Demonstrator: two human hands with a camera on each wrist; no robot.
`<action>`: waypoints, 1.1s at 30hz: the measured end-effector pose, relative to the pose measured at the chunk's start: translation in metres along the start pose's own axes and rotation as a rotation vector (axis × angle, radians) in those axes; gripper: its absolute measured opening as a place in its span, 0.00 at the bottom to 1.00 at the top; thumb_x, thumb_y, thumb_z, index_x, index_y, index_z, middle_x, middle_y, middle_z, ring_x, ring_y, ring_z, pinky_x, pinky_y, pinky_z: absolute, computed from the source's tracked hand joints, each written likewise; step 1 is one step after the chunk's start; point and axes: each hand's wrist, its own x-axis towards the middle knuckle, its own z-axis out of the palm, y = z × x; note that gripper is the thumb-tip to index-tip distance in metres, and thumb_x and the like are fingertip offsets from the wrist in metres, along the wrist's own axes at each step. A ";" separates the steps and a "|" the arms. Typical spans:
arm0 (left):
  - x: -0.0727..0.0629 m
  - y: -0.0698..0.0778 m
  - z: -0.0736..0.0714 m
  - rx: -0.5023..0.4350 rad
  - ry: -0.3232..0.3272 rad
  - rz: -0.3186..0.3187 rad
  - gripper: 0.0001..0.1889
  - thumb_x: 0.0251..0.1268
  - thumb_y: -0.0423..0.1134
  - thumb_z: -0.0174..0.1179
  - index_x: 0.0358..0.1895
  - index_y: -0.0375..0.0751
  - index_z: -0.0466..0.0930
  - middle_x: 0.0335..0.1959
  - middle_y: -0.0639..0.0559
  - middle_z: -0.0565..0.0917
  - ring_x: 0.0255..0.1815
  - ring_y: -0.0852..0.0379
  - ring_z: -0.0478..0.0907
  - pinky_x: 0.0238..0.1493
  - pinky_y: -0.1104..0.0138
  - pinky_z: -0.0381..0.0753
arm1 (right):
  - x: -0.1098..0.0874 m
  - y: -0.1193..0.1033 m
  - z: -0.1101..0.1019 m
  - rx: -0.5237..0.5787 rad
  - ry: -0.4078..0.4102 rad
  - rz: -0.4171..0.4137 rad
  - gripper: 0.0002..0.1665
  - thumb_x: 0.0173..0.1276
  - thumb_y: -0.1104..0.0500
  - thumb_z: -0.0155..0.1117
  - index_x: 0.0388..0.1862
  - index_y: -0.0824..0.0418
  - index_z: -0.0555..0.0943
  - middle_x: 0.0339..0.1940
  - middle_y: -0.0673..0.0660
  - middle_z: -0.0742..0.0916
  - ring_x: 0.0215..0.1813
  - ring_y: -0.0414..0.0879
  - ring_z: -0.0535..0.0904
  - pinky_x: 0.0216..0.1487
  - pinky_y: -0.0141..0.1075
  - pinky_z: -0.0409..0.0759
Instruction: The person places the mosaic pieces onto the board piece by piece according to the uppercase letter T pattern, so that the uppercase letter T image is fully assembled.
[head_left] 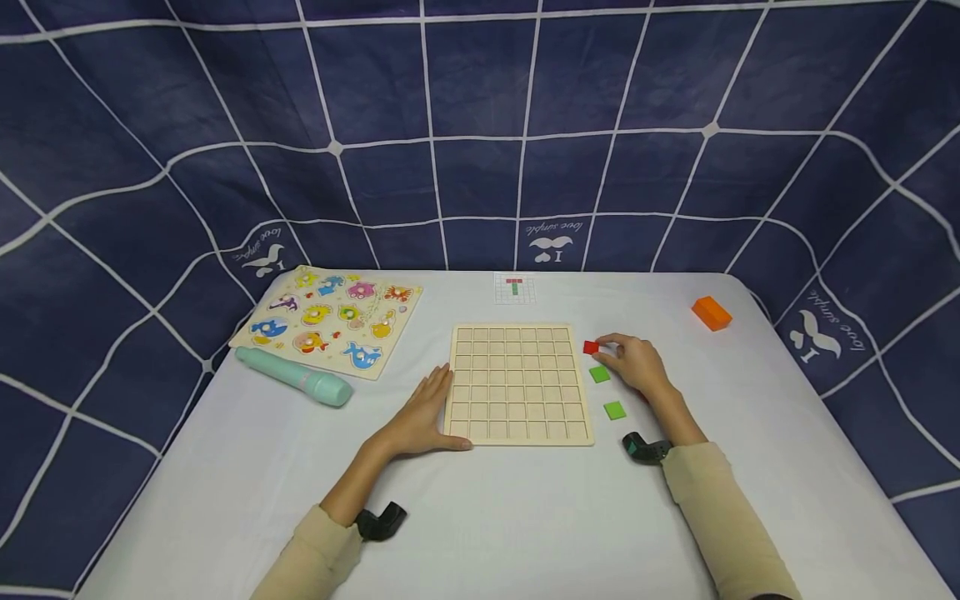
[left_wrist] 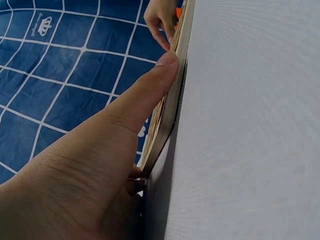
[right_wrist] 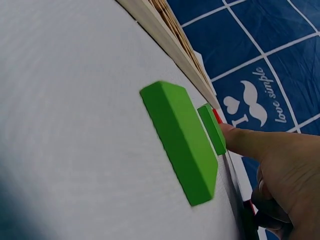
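A square wooden grid board [head_left: 522, 385] lies in the middle of the table. My left hand [head_left: 423, 417] rests against its left edge and lower left corner, fingers straight and thumb spread along the near edge. In the left wrist view, the thumb [left_wrist: 145, 95] touches the board's side. Off the board's upper right side, my right hand [head_left: 636, 363] pinches a small red square tile [head_left: 591, 347] between thumb and finger. Two green square tiles [head_left: 615, 410] lie below it, close to the board. Another bit of red shows beneath the right hand, mostly hidden.
A pattern card [head_left: 515, 289] with red and green squares lies behind the board. At left are a sea-animal peg puzzle [head_left: 352, 321] and a mint-green microphone-shaped object [head_left: 294, 377]. An orange block [head_left: 711, 313] sits at the far right. Dark blue checked cloth [head_left: 480, 175] hangs behind the table.
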 end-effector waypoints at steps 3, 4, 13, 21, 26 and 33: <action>0.000 0.000 0.000 0.003 0.004 0.000 0.69 0.33 0.73 0.64 0.72 0.30 0.38 0.74 0.40 0.39 0.73 0.49 0.32 0.70 0.60 0.34 | 0.000 0.000 0.000 0.002 0.005 -0.004 0.22 0.59 0.49 0.67 0.48 0.60 0.82 0.10 0.50 0.66 0.15 0.43 0.59 0.17 0.34 0.55; 0.000 0.000 0.000 0.005 0.005 -0.001 0.69 0.33 0.73 0.64 0.72 0.30 0.39 0.74 0.40 0.39 0.73 0.50 0.33 0.70 0.61 0.34 | 0.000 0.000 -0.001 0.003 0.006 -0.004 0.22 0.59 0.49 0.67 0.48 0.60 0.82 0.10 0.50 0.66 0.15 0.43 0.59 0.17 0.34 0.55; -0.002 0.001 -0.002 -0.006 0.012 0.007 0.68 0.34 0.71 0.65 0.71 0.29 0.40 0.73 0.38 0.40 0.73 0.47 0.34 0.71 0.59 0.35 | -0.002 -0.025 -0.013 0.002 0.084 -0.082 0.21 0.59 0.50 0.68 0.48 0.59 0.82 0.09 0.49 0.63 0.14 0.42 0.54 0.16 0.34 0.52; -0.002 0.000 -0.002 -0.010 0.025 0.002 0.67 0.35 0.71 0.65 0.71 0.30 0.40 0.73 0.39 0.40 0.73 0.47 0.34 0.71 0.59 0.36 | 0.009 -0.070 -0.001 0.054 0.077 -0.155 0.21 0.59 0.51 0.68 0.49 0.58 0.82 0.10 0.48 0.63 0.14 0.41 0.54 0.15 0.32 0.52; -0.002 0.000 0.000 -0.008 0.016 -0.007 0.67 0.34 0.72 0.64 0.72 0.31 0.40 0.74 0.40 0.40 0.73 0.49 0.34 0.71 0.59 0.37 | 0.015 -0.091 0.019 0.104 0.051 -0.189 0.21 0.58 0.50 0.68 0.49 0.58 0.82 0.09 0.48 0.63 0.14 0.40 0.54 0.15 0.32 0.54; -0.002 0.001 0.001 -0.012 0.026 -0.005 0.67 0.34 0.72 0.65 0.72 0.32 0.41 0.74 0.41 0.41 0.73 0.49 0.35 0.71 0.59 0.38 | 0.023 -0.110 0.046 0.142 0.030 -0.229 0.21 0.59 0.49 0.67 0.49 0.58 0.82 0.09 0.47 0.63 0.14 0.39 0.53 0.15 0.31 0.54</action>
